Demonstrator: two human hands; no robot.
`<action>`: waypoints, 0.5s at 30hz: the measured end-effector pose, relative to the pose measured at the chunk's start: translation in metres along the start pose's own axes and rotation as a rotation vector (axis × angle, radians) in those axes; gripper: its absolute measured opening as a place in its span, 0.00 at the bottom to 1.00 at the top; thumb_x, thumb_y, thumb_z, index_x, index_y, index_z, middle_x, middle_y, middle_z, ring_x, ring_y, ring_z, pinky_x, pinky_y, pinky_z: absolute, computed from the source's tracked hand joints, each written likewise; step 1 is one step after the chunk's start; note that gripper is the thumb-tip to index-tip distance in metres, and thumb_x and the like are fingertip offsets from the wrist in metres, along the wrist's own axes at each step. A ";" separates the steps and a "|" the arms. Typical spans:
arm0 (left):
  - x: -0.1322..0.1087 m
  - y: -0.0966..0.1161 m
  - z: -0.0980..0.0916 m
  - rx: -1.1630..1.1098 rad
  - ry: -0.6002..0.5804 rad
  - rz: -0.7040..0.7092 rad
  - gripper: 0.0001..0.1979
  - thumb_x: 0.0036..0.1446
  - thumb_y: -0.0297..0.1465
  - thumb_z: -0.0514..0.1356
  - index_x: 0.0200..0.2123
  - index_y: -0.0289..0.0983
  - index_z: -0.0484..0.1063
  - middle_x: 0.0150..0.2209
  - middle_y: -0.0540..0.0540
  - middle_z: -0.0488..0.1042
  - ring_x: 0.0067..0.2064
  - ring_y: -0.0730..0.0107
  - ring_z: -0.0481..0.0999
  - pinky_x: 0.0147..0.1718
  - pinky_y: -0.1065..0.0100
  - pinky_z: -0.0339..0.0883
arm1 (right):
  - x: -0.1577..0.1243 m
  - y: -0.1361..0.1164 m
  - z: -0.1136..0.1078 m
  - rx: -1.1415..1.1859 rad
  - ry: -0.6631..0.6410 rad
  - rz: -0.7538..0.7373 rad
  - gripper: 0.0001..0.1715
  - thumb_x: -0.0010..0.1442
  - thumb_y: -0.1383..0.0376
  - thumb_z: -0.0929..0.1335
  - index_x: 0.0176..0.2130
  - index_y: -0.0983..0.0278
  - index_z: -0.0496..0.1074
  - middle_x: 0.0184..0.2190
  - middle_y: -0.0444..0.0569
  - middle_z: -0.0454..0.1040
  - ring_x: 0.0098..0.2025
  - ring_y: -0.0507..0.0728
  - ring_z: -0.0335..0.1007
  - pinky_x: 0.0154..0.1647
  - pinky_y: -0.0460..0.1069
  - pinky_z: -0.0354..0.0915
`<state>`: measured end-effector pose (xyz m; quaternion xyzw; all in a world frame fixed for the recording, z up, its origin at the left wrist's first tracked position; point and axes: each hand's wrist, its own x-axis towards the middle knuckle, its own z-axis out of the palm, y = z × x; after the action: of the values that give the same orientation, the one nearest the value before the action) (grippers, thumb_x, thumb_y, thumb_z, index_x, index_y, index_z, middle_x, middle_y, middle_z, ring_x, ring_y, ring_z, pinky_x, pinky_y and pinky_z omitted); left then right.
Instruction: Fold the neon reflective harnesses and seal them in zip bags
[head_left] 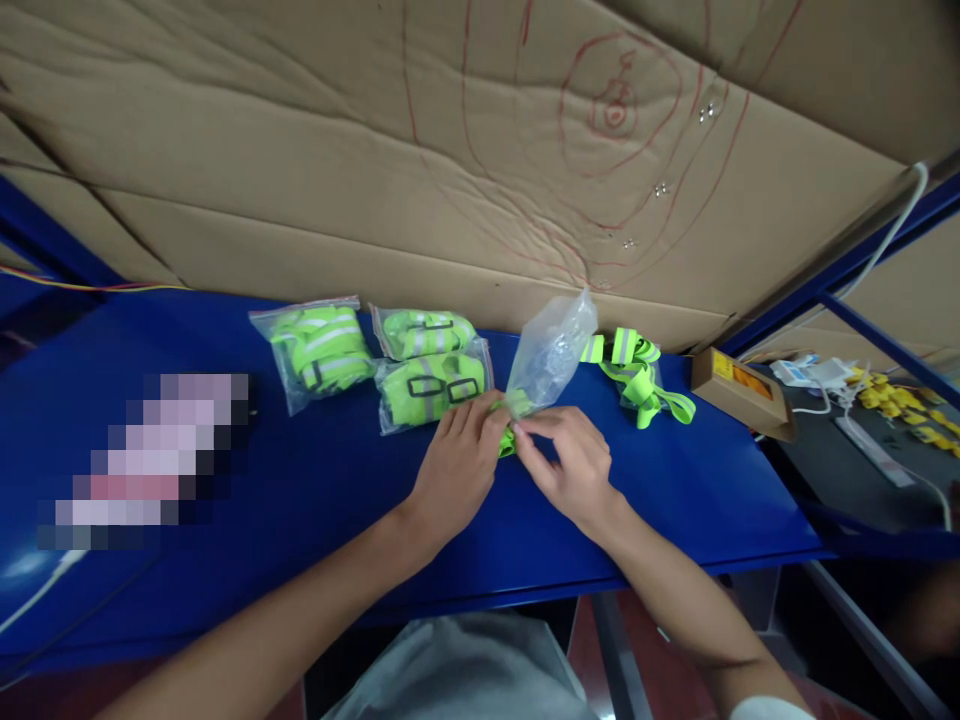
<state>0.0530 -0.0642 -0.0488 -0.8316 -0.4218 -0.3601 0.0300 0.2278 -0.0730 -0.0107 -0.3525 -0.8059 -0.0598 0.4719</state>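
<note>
My left hand (461, 455) is closed round a folded neon-green reflective strap (508, 442), its fingertips hidden from above. The thumb and index finger of my right hand (574, 460) pinch at the mouth of a clear plastic bag (553, 345), right beside the strap. The bag points up and away from me; some green shows at its mouth. Just beyond my left hand lies a filled bag with a green strap and black buckles (431, 390). Another filled bag (427, 332) lies behind it, and a third filled bag (319, 350) is to the left.
Loose green reflective straps (641, 375) lie right of my hands on the blue table (337, 520). A small cardboard box (739, 390) stands at the right end. A blurred-out object (150, 450) with a white cable lies left. Behind rises a cardboard panel (300, 180).
</note>
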 end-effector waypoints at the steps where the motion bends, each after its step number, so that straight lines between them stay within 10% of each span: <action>1: 0.000 0.000 0.002 0.003 -0.011 -0.016 0.21 0.59 0.16 0.51 0.55 0.35 0.63 0.59 0.30 0.71 0.57 0.41 0.74 0.51 0.46 0.69 | 0.000 -0.003 0.002 0.009 -0.009 0.003 0.12 0.64 0.72 0.70 0.46 0.58 0.73 0.36 0.48 0.80 0.38 0.58 0.78 0.38 0.55 0.72; 7: 0.004 -0.005 -0.001 -0.374 0.039 -0.158 0.15 0.63 0.24 0.58 0.51 0.41 0.61 0.58 0.38 0.71 0.58 0.51 0.74 0.51 0.54 0.70 | 0.007 -0.011 0.000 0.130 0.008 0.204 0.07 0.65 0.70 0.71 0.43 0.58 0.73 0.33 0.46 0.79 0.35 0.56 0.76 0.39 0.53 0.72; 15: 0.013 -0.008 -0.013 -1.010 0.100 -0.596 0.31 0.48 0.36 0.75 0.49 0.42 0.62 0.49 0.47 0.74 0.51 0.61 0.77 0.51 0.61 0.72 | 0.003 0.005 -0.014 0.178 -0.140 0.026 0.26 0.69 0.73 0.64 0.62 0.53 0.67 0.53 0.51 0.78 0.57 0.61 0.75 0.58 0.60 0.71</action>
<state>0.0449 -0.0552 -0.0328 -0.5704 -0.4116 -0.5480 -0.4528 0.2395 -0.0740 -0.0018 -0.3227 -0.8345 0.0429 0.4445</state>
